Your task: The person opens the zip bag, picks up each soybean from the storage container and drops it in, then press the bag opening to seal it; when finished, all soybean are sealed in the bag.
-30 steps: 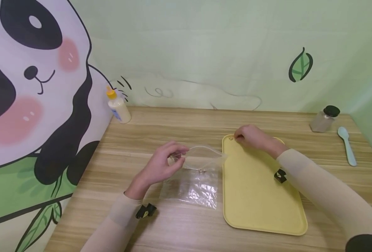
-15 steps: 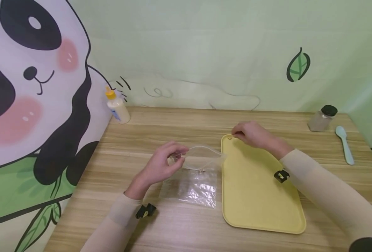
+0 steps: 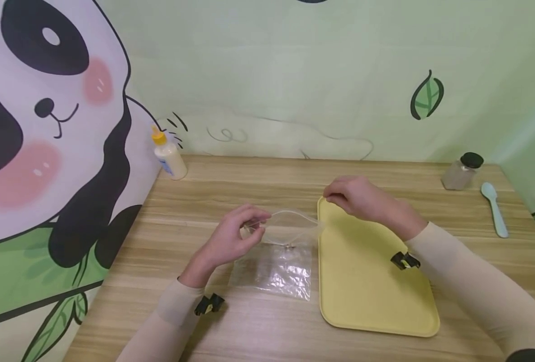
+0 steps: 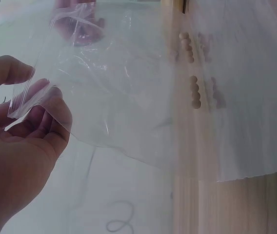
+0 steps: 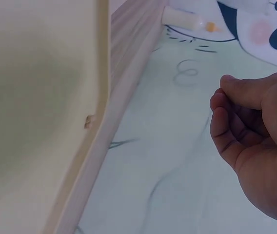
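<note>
In the head view my left hand (image 3: 236,234) holds a clear zip-lock bag (image 3: 285,271) by the left end of its mouth, which gapes. Thumb and fingers pinch the film in the left wrist view. Inside the bag lie two short rows of small round tan beads (image 4: 195,92). My right hand (image 3: 360,198) hovers over the far left corner of a yellow tray (image 3: 376,281), thumb and forefinger tips together. Whether something small sits between those tips is hidden. A small tan piece (image 5: 89,122) lies in the tray near its rim in the right wrist view.
A white bottle with a yellow cap (image 3: 170,156) stands at the back left. A jar with a black lid (image 3: 463,171) and a light blue spoon (image 3: 495,208) are at the back right. A patterned cloth (image 3: 267,75) rises behind the wooden table (image 3: 249,176).
My right hand has lifted from the tray's far left corner and shifted a little left, now covering the small pieces there in the head view. The left hand and bag stay put.
</note>
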Demonstrator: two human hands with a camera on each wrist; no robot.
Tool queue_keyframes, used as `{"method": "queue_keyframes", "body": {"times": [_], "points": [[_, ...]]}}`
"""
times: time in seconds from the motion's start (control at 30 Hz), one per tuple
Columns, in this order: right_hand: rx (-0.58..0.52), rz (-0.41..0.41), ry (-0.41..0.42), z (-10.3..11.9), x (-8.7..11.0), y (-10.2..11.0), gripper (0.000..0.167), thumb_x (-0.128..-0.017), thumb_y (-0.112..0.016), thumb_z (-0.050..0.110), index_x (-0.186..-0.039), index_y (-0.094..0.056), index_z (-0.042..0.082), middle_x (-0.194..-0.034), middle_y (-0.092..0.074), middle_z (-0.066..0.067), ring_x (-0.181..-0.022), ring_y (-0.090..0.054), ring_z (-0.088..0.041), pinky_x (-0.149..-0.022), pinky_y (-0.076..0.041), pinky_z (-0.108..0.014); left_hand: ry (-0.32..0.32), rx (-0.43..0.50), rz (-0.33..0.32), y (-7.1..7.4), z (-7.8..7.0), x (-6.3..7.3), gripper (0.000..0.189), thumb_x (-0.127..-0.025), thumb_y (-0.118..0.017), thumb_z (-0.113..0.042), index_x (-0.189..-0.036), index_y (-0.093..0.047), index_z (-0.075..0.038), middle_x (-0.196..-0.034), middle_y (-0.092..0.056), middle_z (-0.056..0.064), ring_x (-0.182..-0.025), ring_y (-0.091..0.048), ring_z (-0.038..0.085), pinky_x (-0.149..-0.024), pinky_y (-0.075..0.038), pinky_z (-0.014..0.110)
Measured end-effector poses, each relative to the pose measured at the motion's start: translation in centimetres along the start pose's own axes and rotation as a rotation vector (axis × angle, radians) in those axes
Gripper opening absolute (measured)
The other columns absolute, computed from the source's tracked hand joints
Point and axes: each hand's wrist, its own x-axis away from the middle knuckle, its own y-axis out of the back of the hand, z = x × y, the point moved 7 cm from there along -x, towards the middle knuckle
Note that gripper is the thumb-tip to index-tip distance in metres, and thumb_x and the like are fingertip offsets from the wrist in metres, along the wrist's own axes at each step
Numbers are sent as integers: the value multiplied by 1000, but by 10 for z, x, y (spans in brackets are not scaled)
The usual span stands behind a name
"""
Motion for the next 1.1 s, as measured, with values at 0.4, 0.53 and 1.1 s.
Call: {"method": "queue_keyframes", "body": {"times": [0.4, 0.53, 1.1], "points": [[-63, -118, 160, 38, -6, 16, 7, -85, -71, 3, -90, -71, 8, -83, -68, -1, -73, -64, -10, -63, -57, -27, -17, 2, -3, 0, 0, 0, 28, -86, -64, -1, -114, -64, 3, -104, -66, 15, -88, -63, 17, -81, -58, 26], [-85, -153, 212, 51, -8, 18, 11, -82, -73, 0, -88, -69, 8, -82, -67, 0, -72, -63, -10, -62, -56, -26, -13, 0, -4, 0, -1, 0, 29, -86, -65, -1, -114, -64, 2, -103, -66, 10, -87, -63, 16, -80, -58, 25], [-137, -129, 307, 85, -16, 11, 6, -88, -69, 4, -92, -69, 7, -86, -67, -1, -77, -64, -11, -69, -57, -21, -10, 9, -8, 2, -2, 2, 29, -86, -65, -2, -115, -64, 1, -104, -66, 12, -88, -63, 15, -81, -58, 26]]}}
